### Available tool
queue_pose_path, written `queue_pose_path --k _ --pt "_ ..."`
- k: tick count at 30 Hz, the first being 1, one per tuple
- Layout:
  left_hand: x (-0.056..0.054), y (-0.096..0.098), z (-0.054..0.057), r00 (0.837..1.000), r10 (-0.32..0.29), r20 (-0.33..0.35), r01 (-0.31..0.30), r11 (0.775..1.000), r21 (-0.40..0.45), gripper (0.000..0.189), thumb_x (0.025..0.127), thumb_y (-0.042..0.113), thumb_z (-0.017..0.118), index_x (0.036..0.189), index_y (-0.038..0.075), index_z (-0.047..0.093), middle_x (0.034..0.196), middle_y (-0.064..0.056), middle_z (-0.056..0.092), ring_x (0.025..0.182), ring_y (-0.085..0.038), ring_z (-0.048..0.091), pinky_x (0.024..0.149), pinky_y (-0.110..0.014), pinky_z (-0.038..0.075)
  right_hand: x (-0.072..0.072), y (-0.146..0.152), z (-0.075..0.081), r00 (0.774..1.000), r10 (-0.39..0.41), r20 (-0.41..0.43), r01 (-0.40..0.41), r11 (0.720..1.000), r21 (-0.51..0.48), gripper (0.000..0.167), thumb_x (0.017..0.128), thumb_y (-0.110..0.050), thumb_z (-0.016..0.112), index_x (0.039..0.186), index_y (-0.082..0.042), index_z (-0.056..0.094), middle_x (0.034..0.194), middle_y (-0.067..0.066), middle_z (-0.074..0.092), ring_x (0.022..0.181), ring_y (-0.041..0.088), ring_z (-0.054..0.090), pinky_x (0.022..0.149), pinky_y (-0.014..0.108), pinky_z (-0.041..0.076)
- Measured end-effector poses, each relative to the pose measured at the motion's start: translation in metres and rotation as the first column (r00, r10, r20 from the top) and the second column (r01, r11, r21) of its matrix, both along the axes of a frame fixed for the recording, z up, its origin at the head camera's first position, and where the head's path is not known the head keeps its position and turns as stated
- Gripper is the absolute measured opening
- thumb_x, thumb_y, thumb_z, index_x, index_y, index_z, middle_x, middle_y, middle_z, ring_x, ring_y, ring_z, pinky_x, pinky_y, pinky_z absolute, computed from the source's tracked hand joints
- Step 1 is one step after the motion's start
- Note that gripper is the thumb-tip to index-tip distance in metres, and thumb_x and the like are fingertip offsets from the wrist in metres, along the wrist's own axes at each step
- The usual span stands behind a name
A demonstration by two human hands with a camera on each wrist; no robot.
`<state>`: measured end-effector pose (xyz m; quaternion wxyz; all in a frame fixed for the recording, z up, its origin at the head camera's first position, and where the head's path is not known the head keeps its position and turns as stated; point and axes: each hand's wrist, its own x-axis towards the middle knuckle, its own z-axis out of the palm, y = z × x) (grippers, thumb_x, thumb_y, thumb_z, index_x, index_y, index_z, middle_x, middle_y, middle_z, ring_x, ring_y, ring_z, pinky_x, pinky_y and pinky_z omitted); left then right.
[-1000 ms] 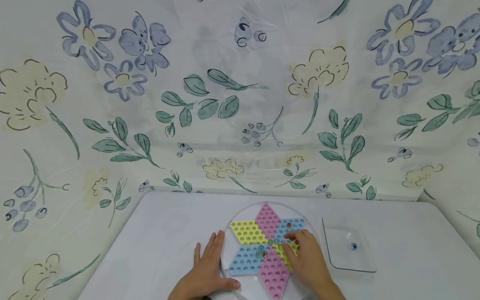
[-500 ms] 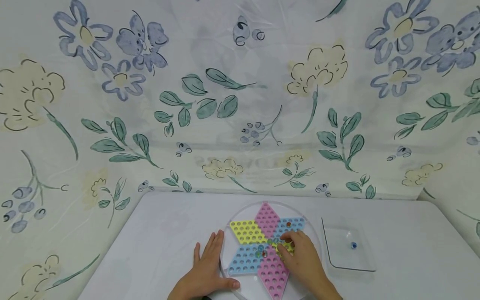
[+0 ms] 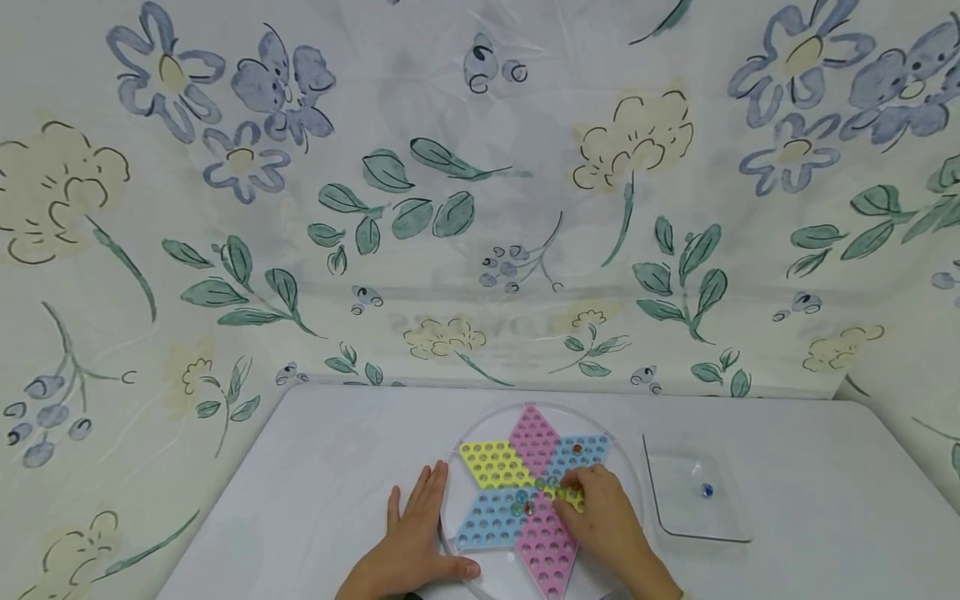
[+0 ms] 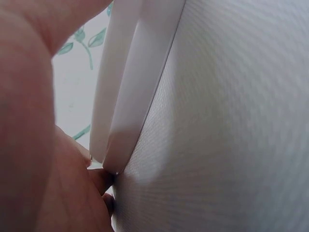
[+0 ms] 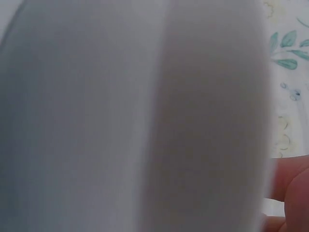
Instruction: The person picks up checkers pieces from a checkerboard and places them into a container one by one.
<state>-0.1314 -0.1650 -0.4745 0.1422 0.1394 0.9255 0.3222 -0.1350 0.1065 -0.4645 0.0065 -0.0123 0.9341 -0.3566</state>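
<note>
A round white Chinese checkers board (image 3: 491,421) with a pink, yellow and blue star lies on the table. My left hand (image 3: 408,533) rests along its left edge, fingers straight and thumb spread; the left wrist view shows the palm beside the board's white rim (image 4: 137,77). Over the right yellow point is my right hand (image 3: 603,517), index finger and thumb curled at a greenish glass marble (image 3: 560,493). Left of it, near the star's centre, sit several more marbles (image 3: 521,497). In the right wrist view the blurred rim (image 5: 207,116) hides most of the hand.
A clear square tray (image 3: 701,533) with one blue marble (image 3: 707,491) inside stands right of the board. One orange-red marble (image 3: 577,449) sits in the upper right blue point. Behind the white table (image 3: 360,417) hangs a flowered cloth (image 3: 525,333).
My right hand has moved a little left and toward the star's centre, its fingertips now at the greenish marble. The left hand has stayed in place.
</note>
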Motion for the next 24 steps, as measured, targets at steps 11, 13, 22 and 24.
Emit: queue_pose_path --k 11,13,22,24 --pt "0.001 -0.0002 0.0003 1.0 0.0 -0.003 0.0 1.0 0.006 0.14 0.066 0.065 0.084 0.159 -0.005 0.007 0.166 -0.023 0.008 0.153 -0.042 -0.002 0.112 -0.068 -0.015 -0.0017 -0.0004 0.0011 1.0 0.008 0.005 -0.008 1.0 0.021 0.021 0.082 -0.018 0.082 0.097 -0.008 0.071 0.091 0.001 0.058 0.086 0.017 0.055 0.08 0.04 0.053" --pt "0.0011 -0.0003 0.0005 1.0 0.001 -0.005 -0.001 1.0 0.008 0.14 0.066 0.065 0.085 0.159 -0.005 0.007 0.166 -0.024 0.008 0.153 -0.042 -0.001 0.112 -0.068 -0.015 -0.002 -0.0003 0.0004 1.0 0.008 0.005 -0.008 1.0 0.025 0.021 0.082 -0.018 0.082 0.096 -0.009 0.071 0.09 0.0 0.058 0.086 0.016 0.055 0.079 0.04 0.053" --pt "-0.0003 -0.0014 -0.0004 1.0 -0.025 -0.018 0.025 1.0 0.012 0.138 0.068 0.063 0.084 0.159 -0.005 0.005 0.166 -0.024 0.007 0.152 -0.043 -0.003 0.111 -0.069 -0.016 -0.0006 0.0031 0.0014 0.999 0.028 -0.024 -0.028 1.0 0.009 0.02 0.084 -0.019 0.081 0.096 -0.009 0.07 0.09 -0.001 0.057 0.085 0.015 0.053 0.077 0.037 0.051" --pt "-0.0004 -0.0014 -0.0004 0.999 -0.027 -0.019 0.027 0.999 0.016 0.137 0.069 0.062 0.084 0.159 -0.005 0.006 0.166 -0.024 0.007 0.152 -0.043 -0.002 0.111 -0.069 -0.016 -0.0005 0.0036 0.0014 0.999 0.033 -0.03 -0.033 0.999 0.003 0.02 0.084 -0.019 0.081 0.096 -0.009 0.07 0.089 -0.001 0.057 0.085 0.015 0.053 0.076 0.037 0.051"
